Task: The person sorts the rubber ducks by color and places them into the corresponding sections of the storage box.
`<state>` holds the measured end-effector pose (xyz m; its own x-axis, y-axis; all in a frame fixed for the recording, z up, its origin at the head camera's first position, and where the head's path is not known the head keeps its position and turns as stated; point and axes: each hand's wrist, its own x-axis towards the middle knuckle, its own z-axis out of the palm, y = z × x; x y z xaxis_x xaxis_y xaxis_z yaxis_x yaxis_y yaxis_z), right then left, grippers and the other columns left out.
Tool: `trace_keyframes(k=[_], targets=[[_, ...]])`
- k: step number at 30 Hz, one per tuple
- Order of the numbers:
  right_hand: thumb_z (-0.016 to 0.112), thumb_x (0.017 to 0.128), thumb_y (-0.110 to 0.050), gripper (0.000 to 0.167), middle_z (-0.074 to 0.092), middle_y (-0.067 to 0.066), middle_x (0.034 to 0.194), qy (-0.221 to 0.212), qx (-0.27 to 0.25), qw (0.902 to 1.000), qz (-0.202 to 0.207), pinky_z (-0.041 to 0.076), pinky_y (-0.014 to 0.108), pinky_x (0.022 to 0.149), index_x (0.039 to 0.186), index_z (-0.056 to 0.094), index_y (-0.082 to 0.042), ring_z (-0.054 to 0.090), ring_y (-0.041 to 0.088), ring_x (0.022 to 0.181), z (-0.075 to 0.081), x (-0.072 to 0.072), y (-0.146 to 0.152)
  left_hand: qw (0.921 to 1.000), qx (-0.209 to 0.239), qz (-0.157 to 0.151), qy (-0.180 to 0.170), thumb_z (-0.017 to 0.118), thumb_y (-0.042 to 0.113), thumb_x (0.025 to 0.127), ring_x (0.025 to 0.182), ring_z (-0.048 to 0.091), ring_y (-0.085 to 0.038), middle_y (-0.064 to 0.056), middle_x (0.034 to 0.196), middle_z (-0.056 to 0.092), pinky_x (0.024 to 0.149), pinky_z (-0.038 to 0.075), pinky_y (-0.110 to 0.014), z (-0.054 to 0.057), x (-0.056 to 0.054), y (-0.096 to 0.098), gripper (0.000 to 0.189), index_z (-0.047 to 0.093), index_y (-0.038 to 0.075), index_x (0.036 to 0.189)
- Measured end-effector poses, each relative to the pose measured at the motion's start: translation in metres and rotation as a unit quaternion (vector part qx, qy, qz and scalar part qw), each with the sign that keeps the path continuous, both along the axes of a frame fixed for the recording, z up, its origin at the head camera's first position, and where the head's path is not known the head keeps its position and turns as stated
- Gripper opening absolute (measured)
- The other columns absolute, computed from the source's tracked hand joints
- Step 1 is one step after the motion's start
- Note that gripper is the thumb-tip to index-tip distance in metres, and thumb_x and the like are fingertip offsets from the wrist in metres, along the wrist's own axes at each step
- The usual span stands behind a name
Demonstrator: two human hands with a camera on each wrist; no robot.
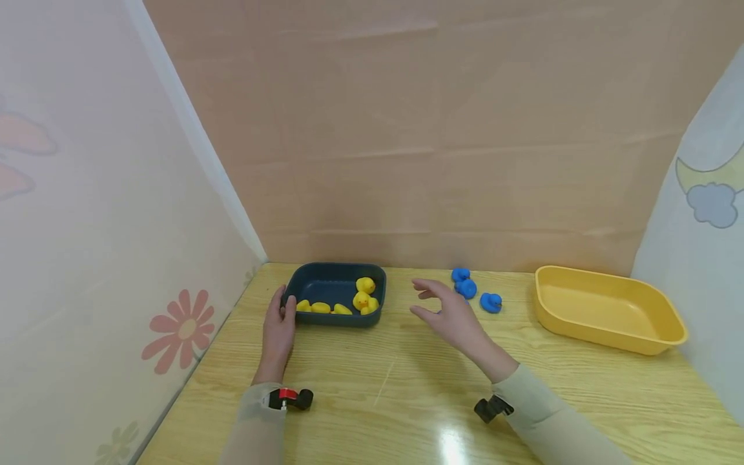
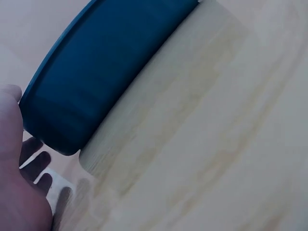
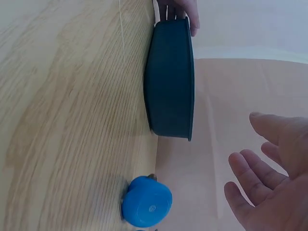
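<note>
At the left end of a dark blue tray (image 1: 343,321), my left hand (image 1: 280,332) grips the corner, its thumb at the rim and its fingers along the outside wall. Several yellow rubber ducks (image 1: 361,301) lie in that tray, some on their sides. My right hand (image 1: 459,323) hovers over the table to the right of the tray, fingers spread and loosely bent, holding nothing. Just beyond it, several blue rubber ducks (image 1: 491,303) sit on the table; one is partly hidden behind the hand. The right wrist view shows a blue duck (image 3: 147,201) from close by.
A yellow tray (image 1: 610,329) with no ducks inside stands at the right of the wooden table (image 1: 372,387). A brown paper-like backdrop (image 1: 436,129) rises behind, and pale patterned panels (image 1: 116,194) border both sides.
</note>
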<state>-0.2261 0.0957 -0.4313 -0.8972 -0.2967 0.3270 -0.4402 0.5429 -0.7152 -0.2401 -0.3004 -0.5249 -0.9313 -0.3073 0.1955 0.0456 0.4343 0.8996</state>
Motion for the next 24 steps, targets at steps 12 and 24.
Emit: trace_keyframes(k=[12, 24], targets=[[0.08, 0.105, -0.027, 0.062, 0.065, 0.014, 0.152, -0.033, -0.004, 0.9989, -0.032, 0.052, 0.066, 0.109, 0.16, 0.057, -0.008, 0.064, 0.038, 0.136, -0.002, 0.014, 0.038, 0.9858, -0.108, 0.038, 0.124, 0.054, 0.03, 0.119, 0.155, 0.037, -0.047, -0.024, 0.163, 0.05, 0.128, 0.028, -0.065, 0.016, 0.001, 0.011, 0.052, 0.051, 0.003, 0.163], [0.072, 0.111, -0.032, 0.056, 0.063, 0.017, 0.155, -0.015, 0.028, 0.9958, -0.086, 0.043, 0.068, 0.116, 0.159, 0.057, -0.006, 0.057, 0.044, 0.142, -0.004, 0.021, 0.08, 0.9785, -0.154, -0.01, 0.136, 0.059, 0.025, 0.117, 0.153, 0.041, -0.045, -0.021, 0.159, 0.055, 0.127, 0.032, -0.061, 0.04, 0.003, 0.045, 0.05, 0.053, 0.005, 0.162]])
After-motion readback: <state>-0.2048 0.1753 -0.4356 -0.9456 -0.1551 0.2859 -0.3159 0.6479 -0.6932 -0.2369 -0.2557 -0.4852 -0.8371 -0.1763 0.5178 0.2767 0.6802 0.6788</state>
